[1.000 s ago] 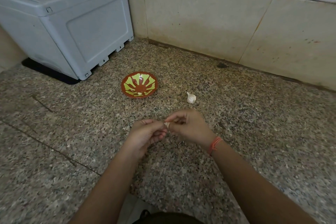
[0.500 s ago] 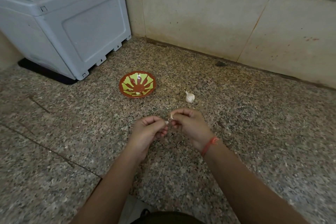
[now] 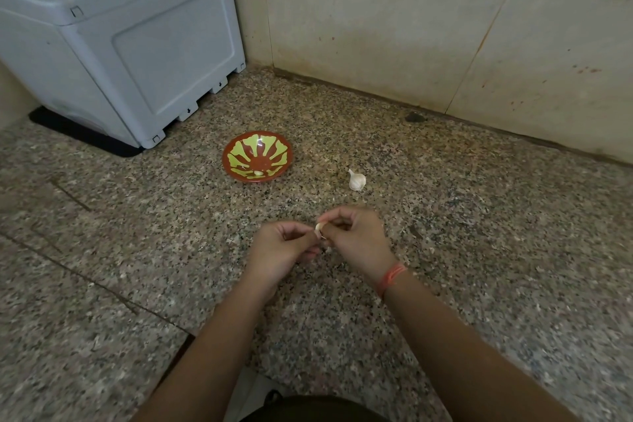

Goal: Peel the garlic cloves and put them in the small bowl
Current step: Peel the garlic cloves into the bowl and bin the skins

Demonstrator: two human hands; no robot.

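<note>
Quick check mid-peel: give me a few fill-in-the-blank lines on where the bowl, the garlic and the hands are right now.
1. The garlic clove is pinched between the left hand and the ____ hand.
2. The small bowl already holds one peeled ____.
3. The garlic bulb lies on the counter to the ____ of the bowl.
4. An orange thread band sits on the right ____.

Missing words: right; clove; right; wrist
</note>
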